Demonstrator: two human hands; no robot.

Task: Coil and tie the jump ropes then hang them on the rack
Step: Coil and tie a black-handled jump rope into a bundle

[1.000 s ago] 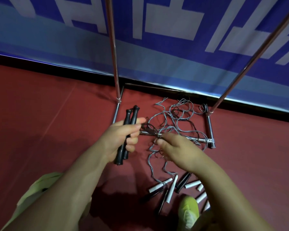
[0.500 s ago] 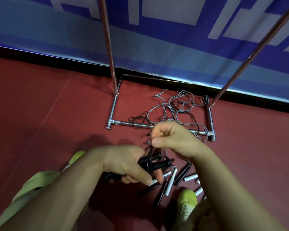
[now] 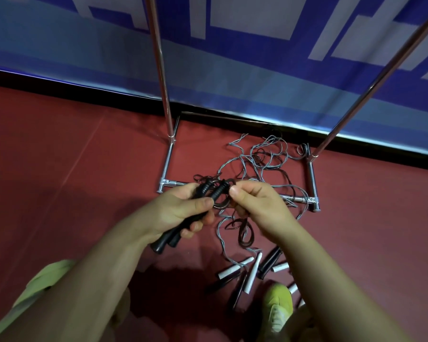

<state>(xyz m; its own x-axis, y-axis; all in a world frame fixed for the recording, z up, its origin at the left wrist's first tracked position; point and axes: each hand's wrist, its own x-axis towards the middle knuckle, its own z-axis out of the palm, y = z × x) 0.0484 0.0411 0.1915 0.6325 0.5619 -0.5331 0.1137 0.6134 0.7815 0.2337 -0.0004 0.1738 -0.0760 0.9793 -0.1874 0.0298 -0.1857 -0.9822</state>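
Left hand (image 3: 181, 213) grips two black handles (image 3: 195, 213); right hand (image 3: 255, 206) pinches the cord (image 3: 232, 225). Best wind even loops (not too tight) before tying.

Dark red floor, blue-and-white wall, black and white rope handles.

The floor (image 3: 59, 169) is a deep brick red; the banner (image 3: 257, 70) behind it runs in bands of royal blue and lighter blue with large white block shapes, edged by a black strip at its foot. The rack (image 3: 162, 70) is shiny silver metal. The two handles (image 3: 208, 196) in the left hand (image 3: 176, 213) are ribbed black. The loose ropes (image 3: 257, 159) are pale grey and dark brown-black. The handles on the floor (image 3: 253, 270) are white and black. A shoe (image 3: 277, 307) is lime yellow-green, the trouser leg (image 3: 35, 287) a paler olive-green.
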